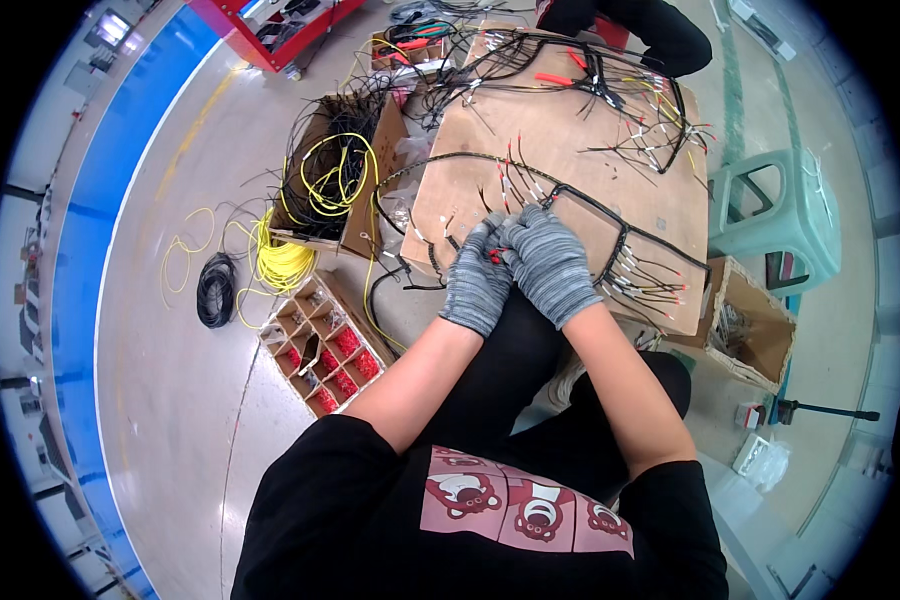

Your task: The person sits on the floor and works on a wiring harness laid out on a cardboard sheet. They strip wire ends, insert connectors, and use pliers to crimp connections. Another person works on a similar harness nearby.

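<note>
Both my hands wear grey knitted gloves and meet at the near edge of a wooden board point(440, 190). My left hand point(476, 278) is closed, its fingertips pinched against those of my right hand point(548, 262), which is closed too. Between them shows a small red piece point(495, 256); the gloves hide most of what they grip, seemingly thin wire ends. A black wire harness point(660, 240) lies across the board around my hands. Its thin branch wires point(515, 185) fan out just beyond my fingers, with white sleeves and red tips.
Another harness with red-handled pliers point(553, 78) covers the board's far side, where another person's dark-clothed leg point(660, 30) shows. At left stand a carton of black wire point(355, 235), a yellow wire coil point(282, 262) and a divided box of red parts point(315, 300). A green stool point(805, 215) and carton point(770, 350) stand right.
</note>
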Demonstrator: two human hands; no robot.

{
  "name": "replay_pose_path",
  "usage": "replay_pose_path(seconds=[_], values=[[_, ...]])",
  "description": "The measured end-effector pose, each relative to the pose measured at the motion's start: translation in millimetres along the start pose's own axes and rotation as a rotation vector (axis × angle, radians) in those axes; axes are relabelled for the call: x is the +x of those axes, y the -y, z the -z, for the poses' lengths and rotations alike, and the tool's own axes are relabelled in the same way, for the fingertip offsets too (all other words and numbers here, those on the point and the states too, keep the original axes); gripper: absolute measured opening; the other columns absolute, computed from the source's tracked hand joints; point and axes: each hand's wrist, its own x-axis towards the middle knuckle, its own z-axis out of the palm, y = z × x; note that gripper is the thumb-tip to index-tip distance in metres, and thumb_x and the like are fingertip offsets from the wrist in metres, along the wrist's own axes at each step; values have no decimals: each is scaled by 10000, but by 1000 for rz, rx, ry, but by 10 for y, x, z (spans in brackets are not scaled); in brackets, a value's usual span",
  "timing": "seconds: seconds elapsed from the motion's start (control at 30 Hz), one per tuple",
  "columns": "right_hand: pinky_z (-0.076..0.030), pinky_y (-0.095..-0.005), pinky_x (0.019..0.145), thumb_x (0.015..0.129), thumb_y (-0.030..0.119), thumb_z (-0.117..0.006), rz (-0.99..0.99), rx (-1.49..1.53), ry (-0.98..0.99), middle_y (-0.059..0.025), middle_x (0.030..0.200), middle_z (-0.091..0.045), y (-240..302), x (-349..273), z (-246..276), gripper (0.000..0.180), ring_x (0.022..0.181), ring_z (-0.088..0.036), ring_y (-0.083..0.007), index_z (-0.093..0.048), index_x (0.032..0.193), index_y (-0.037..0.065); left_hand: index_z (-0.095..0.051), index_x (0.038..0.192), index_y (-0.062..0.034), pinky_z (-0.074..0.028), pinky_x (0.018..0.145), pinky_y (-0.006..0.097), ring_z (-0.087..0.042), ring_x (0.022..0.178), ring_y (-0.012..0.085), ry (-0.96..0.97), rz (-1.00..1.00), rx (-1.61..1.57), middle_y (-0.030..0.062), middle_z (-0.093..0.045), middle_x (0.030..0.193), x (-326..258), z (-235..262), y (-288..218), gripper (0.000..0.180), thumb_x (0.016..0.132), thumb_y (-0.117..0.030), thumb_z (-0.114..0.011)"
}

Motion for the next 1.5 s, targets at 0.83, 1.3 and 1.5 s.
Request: replay_pose_path(seconds=[0.83, 1.3, 1.5], values=[[-485, -297, 705, 779, 124, -655, -284, 847, 48, -94, 768, -626, -403, 131, -449, 149, 710, -595, -190, -598, 867, 19, -580, 992, -7, -438, 756, 252, -528, 798, 112, -42, -448, 1191, 55, -612, 879, 636, 455, -220, 182, 884, -154, -588], [-491, -239, 616, 831, 19, -590, -419, 1342, -125, -46, 762, -628, -392, 227, -567, 26, 660, -585, -100, -596, 851, 4, -587, 940, -30, -447, 582, 250, -489, 604, 79, -47, -509, 1576, 23, -572, 694, 404, 345, -214, 190, 853, -192, -635], [-491, -227, 646, 835, 14, -590, -478, 1457, -142, -49, 796, -635, -313, 209, -468, 37, 705, -595, -97, -602, 869, 8, -601, 930, -53, -459, 559, 273, -533, 563, 117, -48, -559, 1689, 60, -591, 660, 362, 268, -213, 179, 848, -209, -631]])
